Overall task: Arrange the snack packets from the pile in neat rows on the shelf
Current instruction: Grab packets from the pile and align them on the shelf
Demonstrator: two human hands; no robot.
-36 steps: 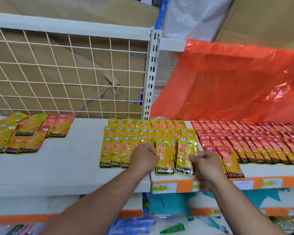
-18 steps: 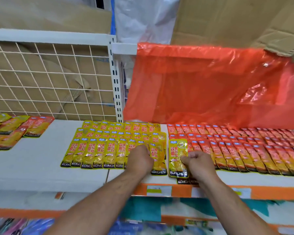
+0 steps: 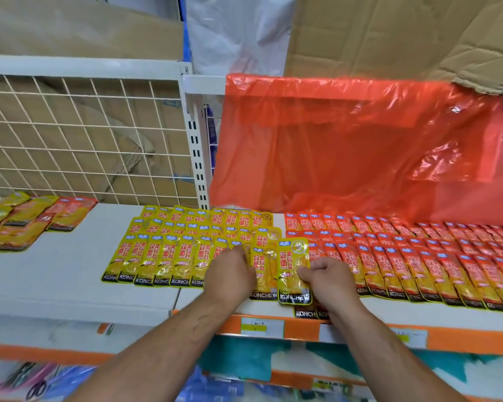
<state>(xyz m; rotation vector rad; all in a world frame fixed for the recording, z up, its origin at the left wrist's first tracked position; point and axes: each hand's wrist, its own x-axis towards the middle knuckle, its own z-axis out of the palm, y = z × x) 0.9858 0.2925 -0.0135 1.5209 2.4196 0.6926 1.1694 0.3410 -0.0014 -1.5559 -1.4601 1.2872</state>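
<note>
A white shelf [image 3: 55, 274] holds small flat snack packets laid in overlapping rows. In the middle sit three rows of yellow packets [image 3: 169, 250], their black bottom bands towards the front edge. To the right, touching them, three rows of red packets [image 3: 418, 256] run off to the side. At the far left of the shelf, well apart from the rows, lies a loose pile [image 3: 26, 219] of mixed yellow and red packets. A translucent orange plastic bag [image 3: 346, 146] is draped at the back behind the red rows, and a white wire panel [image 3: 84, 134] stands behind the left part. Both bare forearms reach in from below. The left hand [image 3: 230, 275] rests knuckles-up on the right end of the front yellow row, fingers bent under it; whether it grips anything cannot be told. The right hand [image 3: 330, 278] pinches the right edge of one yellow packet [image 3: 292, 268] between thumb and curled fingers, holding it just beside the last packet in the front yellow row.
</note>
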